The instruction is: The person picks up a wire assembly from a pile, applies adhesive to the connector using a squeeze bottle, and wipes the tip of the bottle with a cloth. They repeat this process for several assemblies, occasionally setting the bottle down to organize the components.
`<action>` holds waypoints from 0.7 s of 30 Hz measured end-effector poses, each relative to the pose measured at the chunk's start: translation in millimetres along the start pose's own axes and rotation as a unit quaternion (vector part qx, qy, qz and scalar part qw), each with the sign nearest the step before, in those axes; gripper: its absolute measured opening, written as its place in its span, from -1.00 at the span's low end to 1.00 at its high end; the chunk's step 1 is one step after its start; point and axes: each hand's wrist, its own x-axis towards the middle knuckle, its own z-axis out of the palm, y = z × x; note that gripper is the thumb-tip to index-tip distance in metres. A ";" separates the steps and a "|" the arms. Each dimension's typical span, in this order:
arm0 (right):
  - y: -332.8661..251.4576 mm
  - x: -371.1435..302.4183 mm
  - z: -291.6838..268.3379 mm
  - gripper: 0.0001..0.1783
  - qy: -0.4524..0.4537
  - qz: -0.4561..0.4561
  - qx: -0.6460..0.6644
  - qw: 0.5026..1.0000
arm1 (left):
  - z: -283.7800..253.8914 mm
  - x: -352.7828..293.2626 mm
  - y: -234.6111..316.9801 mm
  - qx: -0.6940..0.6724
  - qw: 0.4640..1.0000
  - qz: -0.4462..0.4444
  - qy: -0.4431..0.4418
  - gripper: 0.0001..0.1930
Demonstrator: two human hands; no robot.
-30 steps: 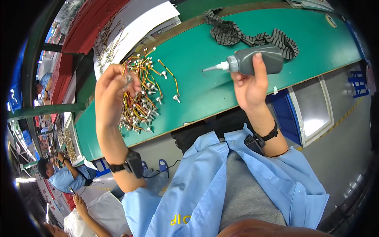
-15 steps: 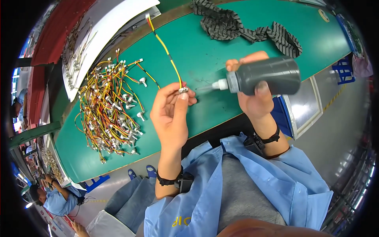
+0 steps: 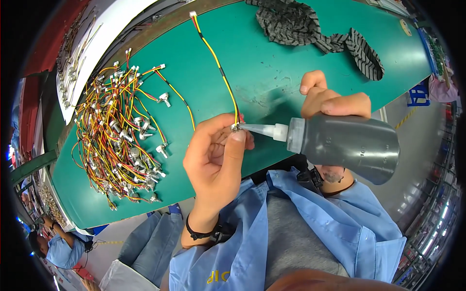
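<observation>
Between thumb and fingers, my left hand [image 3: 211,160] pinches a small metal potentiometer [image 3: 236,128]. Its red, yellow and black wires [image 3: 219,65] stretch away over the table to a white plug. My right hand [image 3: 335,101] grips a dark grey squeeze bottle [image 3: 352,145], tipped on its side, with fingers over the top and the thumb below. The bottle's clear tapered nozzle [image 3: 259,129] points left, its tip at the potentiometer, apparently touching it. Left of my left hand lies a tangled pile of wired potentiometers [image 3: 121,140]; one loose wire lead [image 3: 177,94] runs out toward that hand.
The green table [image 3: 204,97] bears dark smudges near its middle. A crumpled grey-and-black striped cloth [image 3: 291,24] lies at the far side. A white sheet [image 3: 104,36] with more wired parts stands at far left. Another person [image 3: 68,247] is at lower left.
The bottle has shifted right and down and tilted, and its nozzle tip now meets the potentiometer. My left hand has come slightly right and lower in view. The view has shifted too.
</observation>
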 end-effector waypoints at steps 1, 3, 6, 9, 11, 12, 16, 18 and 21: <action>0.3 0.2 0.2 -0.14 0.008 -0.001 -0.007 1.000 | 0.0 0.1 -0.3 0.000 1.000 -0.003 0.000 -0.80; 0.9 0.0 -1.5 -0.14 0.001 0.003 -0.013 1.000 | -0.1 0.0 0.6 0.017 1.000 -0.007 0.003 -0.79; 0.7 0.5 -3.0 -0.14 -0.017 0.007 -0.021 1.000 | -0.4 -0.9 1.5 0.033 0.999 -0.005 0.009 -0.78; 0.8 4.3 0.6 -0.13 -0.035 -0.014 -0.041 0.998 | -1.5 -1.6 0.7 0.047 0.999 0.006 0.017 -0.77; 0.7 3.5 1.4 -0.12 -0.030 -0.016 -0.049 0.998 | -1.8 -1.8 -0.8 0.057 0.998 0.024 0.017 -0.76; 0.5 3.4 1.7 -0.12 -0.023 -0.018 -0.057 0.998 | -1.9 -2.1 -1.3 0.062 0.997 0.034 0.017 -0.75; 2.3 0.9 1.6 -0.12 -0.020 -0.020 -0.063 0.998 | -4.0 -5.4 -1.8 0.069 0.997 0.021 0.025 -0.74; 2.9 0.6 0.4 -0.12 -0.021 -0.020 -0.062 0.998 | -4.2 -6.2 -2.0 0.081 0.996 0.025 0.030 -0.73; 2.9 1.2 -2.9 -0.12 -0.039 -0.022 -0.053 0.998 | -3.2 -6.3 -2.0 0.106 0.993 0.033 0.039 -0.73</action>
